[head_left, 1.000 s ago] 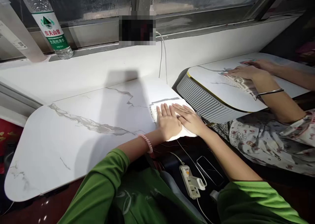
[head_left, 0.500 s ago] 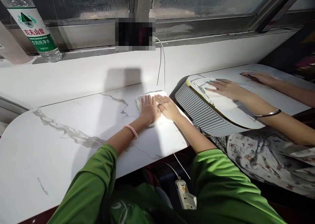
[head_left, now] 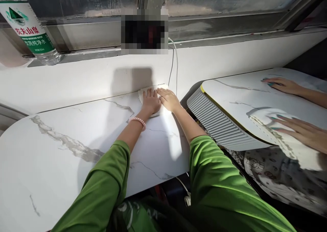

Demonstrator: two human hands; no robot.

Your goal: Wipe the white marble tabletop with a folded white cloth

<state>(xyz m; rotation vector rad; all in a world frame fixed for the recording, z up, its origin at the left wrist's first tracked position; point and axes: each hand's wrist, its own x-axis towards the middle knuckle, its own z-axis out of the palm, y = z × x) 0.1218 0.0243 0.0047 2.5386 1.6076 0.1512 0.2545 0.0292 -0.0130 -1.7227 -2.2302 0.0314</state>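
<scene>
My left hand (head_left: 151, 103) lies flat on a white cloth (head_left: 154, 115) with its fingers spread, a pink beaded bracelet at the wrist. Beside it, my right hand (head_left: 169, 99) also presses flat on the cloth, fingers stretched out, and the two hands touch at the fingertips. Under them is the white marble-patterned tabletop (head_left: 76, 123), and the cloth lies near its back edge against the wall. Most of the cloth is hidden beneath my hands.
A water bottle (head_left: 30, 28) stands on the sill at left. White cables (head_left: 176, 68) hang down the wall. To the right is a second marble table (head_left: 230, 89) with ribbed sides, where another person's hand (head_left: 301, 130) rests on a white cloth (head_left: 270, 118).
My two hands have slid with the cloth a little away from me, toward the wall. The other person's hand and cloth have moved nearer the front edge of their table.
</scene>
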